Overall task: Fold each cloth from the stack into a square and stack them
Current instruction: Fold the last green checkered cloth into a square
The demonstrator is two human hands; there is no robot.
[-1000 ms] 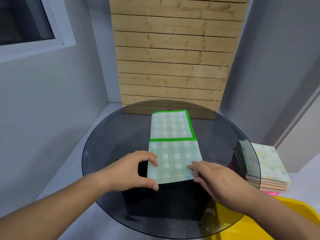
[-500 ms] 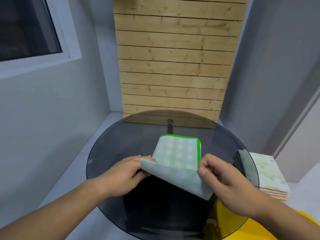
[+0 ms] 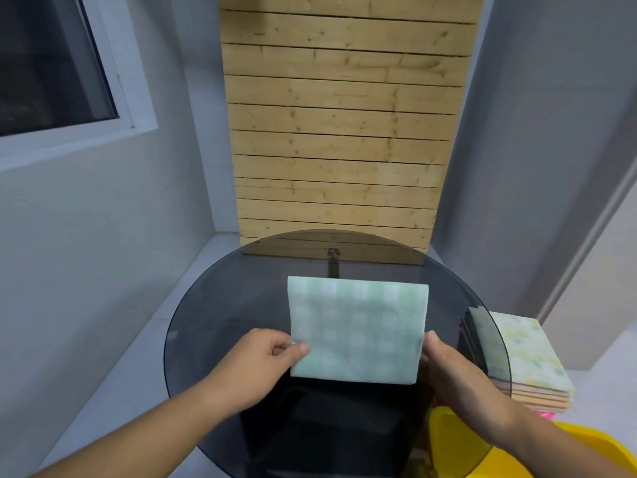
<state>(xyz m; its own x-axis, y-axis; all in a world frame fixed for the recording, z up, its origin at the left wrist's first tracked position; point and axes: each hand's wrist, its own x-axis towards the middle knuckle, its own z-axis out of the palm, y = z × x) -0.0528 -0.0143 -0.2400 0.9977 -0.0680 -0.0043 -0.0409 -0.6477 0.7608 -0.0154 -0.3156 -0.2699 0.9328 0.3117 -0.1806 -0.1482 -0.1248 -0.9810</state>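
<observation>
Cloth (image 3: 356, 332) over glass table (image 3: 234, 305), left hand (image 3: 262, 360) and right hand (image 3: 451, 370) fingers pinching its sides, stack (image 3: 527, 357) nearby.

Centre frame: one pale green checked folded cloth (image 3: 358, 329), one round smoked-glass counter (image 3: 224, 305) and two bare grips, left grip (image 3: 265, 360) and right grip (image 3: 451, 374). At the right edge, one stack of folded pastel cloths (image 3: 524, 353), layers too blurred to count; lower right, one yellow plastic tub (image 3: 593, 453).
</observation>
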